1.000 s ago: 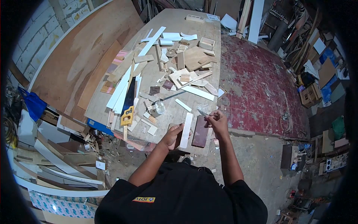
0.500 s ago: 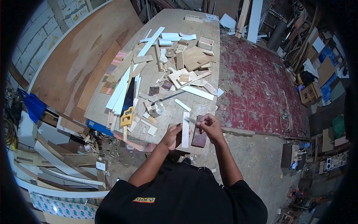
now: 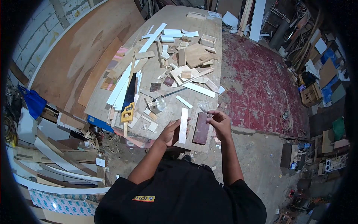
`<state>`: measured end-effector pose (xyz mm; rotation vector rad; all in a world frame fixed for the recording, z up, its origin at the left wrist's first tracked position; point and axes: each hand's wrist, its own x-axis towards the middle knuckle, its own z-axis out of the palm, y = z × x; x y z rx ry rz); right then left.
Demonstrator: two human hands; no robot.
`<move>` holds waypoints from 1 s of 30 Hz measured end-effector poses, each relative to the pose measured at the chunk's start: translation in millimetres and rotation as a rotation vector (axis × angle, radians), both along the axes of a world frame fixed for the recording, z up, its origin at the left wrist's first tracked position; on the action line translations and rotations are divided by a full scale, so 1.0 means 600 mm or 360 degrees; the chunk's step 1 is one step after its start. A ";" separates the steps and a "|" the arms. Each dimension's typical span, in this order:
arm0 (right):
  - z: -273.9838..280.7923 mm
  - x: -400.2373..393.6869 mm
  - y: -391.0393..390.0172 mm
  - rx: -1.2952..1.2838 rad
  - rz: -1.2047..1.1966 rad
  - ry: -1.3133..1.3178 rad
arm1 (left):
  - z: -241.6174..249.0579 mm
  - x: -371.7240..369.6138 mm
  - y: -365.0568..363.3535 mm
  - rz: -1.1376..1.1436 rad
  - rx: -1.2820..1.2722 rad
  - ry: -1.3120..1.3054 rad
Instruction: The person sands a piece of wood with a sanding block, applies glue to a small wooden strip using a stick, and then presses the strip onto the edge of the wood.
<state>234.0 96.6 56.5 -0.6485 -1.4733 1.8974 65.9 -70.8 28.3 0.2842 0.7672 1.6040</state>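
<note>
Upright in my left hand point(image 3: 171, 132) is a narrow white strip point(image 3: 183, 126), gripped along its left edge by the thumb, with fingertips showing behind it. My right hand point(image 3: 220, 124) is closed in a pinch beside the upper right edge of a dark reddish-brown block point(image 3: 201, 128). A small, thin, pale piece point(image 3: 203, 109) seems to stick out from these fingers, too small to name. The block lies at the table's near edge, right of the white strip. Past both hands, a clear jar point(image 3: 160, 104) and a short white strip point(image 3: 184, 101) rest on the tabletop.
The worktable point(image 3: 169, 117) carries a yellow-handled saw point(image 3: 128, 112) at left and a pile of wood offcuts point(image 3: 195, 56) farther back. A small open wooden box point(image 3: 208, 40) stands near the right edge. A large plywood sheet point(image 3: 82, 48) leans at the left.
My right hand has moved right, away from the white strip, uncovering more of the reddish-brown block. The strip in my left hand has shifted slightly left and tilted.
</note>
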 end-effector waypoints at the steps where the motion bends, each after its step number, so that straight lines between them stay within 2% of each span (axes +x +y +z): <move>1: -0.001 0.004 0.000 -0.0003 0.0000 -0.0004 | 0.000 -0.004 -0.001 -0.0062 0.0046 -0.0067; 3: -0.003 0.013 0.001 0.0186 0.0158 -0.0140 | -0.003 -0.005 0.001 -0.0125 0.0089 -0.0136; 8: -0.006 0.006 -0.014 0.0103 0.0119 -0.0033 | -0.011 -0.002 0.008 0.0021 0.0076 -0.0148; 13: 0.001 0.003 -0.032 -0.0016 0.0108 0.0051 | -0.004 -0.005 0.005 -0.0008 0.0115 -0.0169; 16: -0.002 0.000 -0.036 0.0172 0.0215 0.0062 | -0.015 -0.012 0.003 0.0005 0.0108 -0.0162; 18: -0.003 -0.008 -0.036 0.0552 0.0161 0.0177 | -0.017 -0.015 0.002 -0.0010 0.0128 -0.0162; 22: -0.017 -0.015 -0.033 0.0458 0.0151 0.0308 | -0.018 -0.017 0.002 0.0015 0.0119 -0.0216; 25: -0.020 -0.020 -0.039 0.0483 0.0108 0.0216 | -0.017 -0.016 0.002 0.0021 0.0087 -0.0237; 27: -0.020 -0.025 -0.042 0.0735 0.0017 -0.0072 | -0.017 -0.016 0.003 0.0022 0.0064 -0.0232; 28: -0.015 -0.026 -0.045 0.0735 0.0018 -0.0072 | -0.020 -0.017 0.003 0.0008 0.0097 -0.0232; 30: -0.004 -0.027 -0.048 0.1000 0.0053 -0.0255 | -0.023 -0.019 0.003 -0.0006 0.0129 -0.0231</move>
